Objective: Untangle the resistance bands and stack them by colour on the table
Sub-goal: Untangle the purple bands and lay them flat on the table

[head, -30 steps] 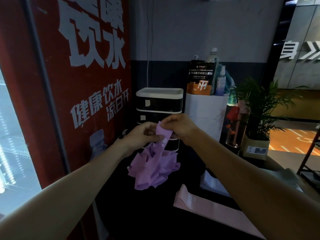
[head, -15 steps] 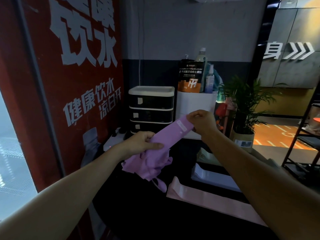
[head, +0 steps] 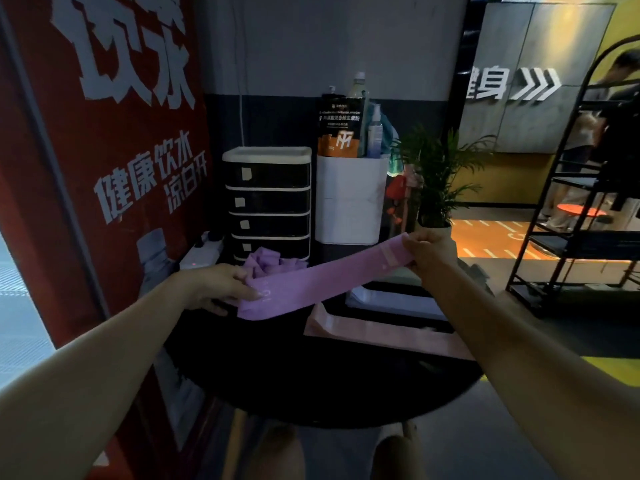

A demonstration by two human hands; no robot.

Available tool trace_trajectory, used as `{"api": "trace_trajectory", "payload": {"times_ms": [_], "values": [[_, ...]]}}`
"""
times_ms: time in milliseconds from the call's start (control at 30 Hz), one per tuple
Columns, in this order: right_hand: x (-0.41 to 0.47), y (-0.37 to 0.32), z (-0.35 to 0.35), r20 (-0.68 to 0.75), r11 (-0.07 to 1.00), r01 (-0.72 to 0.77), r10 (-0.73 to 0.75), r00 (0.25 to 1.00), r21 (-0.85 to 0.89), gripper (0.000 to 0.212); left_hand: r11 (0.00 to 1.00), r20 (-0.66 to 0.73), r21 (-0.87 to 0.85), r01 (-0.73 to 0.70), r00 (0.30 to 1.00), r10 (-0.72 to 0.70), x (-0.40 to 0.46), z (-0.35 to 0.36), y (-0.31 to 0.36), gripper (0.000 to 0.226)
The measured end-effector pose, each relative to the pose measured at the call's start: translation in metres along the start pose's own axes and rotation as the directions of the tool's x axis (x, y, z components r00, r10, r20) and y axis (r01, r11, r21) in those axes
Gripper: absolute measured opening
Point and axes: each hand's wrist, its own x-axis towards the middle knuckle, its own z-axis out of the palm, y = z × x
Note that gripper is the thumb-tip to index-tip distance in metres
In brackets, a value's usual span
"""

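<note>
purple band (head: 322,282) stretched between left hand (head: 221,285), right hand (head: 429,252), above table (head: 311,382) edge

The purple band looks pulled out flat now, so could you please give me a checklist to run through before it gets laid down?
1. Both ends held: ok. The left hand and right hand each pinch one end of the purple band.
2. Band flat, no twist: ok along the visible span.
3. Band free of the tangle: cannot tell; the left hand hides where they might meet.
4. Purple stack to lay it on: not ok; only a pink band and a pale band lie flat on the table.
5. Bare table near the front edge: ok.
</note>
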Motion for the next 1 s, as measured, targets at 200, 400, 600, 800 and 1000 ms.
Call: {"api": "trace_trajectory", "payload": {"times_ms": [200, 400, 600, 800, 1000], "values": [[-0.026, 0.03, -0.031, -0.03, 0.998, -0.066, 0.066, 0.997, 0.004, 0.024, 0.939, -0.082, -0.343, -0.014, 0.997, -0.015, -0.012, 0.029, -0.017, 0.021], [-0.065, 0.07, -0.049, -0.042, 0.993, -0.106, 0.104, 0.994, -0.044, 0.014, 0.863, -0.27, -0.496, -0.098, 0.962, -0.046, -0.017, 0.057, -0.039, 0.019], [-0.091, 0.116, -0.068, -0.127, 0.939, -0.011, -0.035, 0.991, -0.345, 0.016, 0.876, -0.369, -0.467, -0.119, 0.926, -0.071, -0.016, 0.088, -0.066, 0.028], [-0.107, 0.135, -0.081, -0.178, 0.879, 0.02, -0.119, 0.977, -0.476, 0.015, 0.974, -0.462, -0.19, -0.125, 0.886, 0.024, -0.014, 0.101, -0.078, 0.032], [-0.116, 0.144, -0.091, -0.163, 0.85, 0.099, -0.211, 0.964, -0.517, 0.012, 0.981, -0.561, 0.021, -0.193, 0.81, 0.171, -0.016, 0.118, -0.084, 0.044]]}}
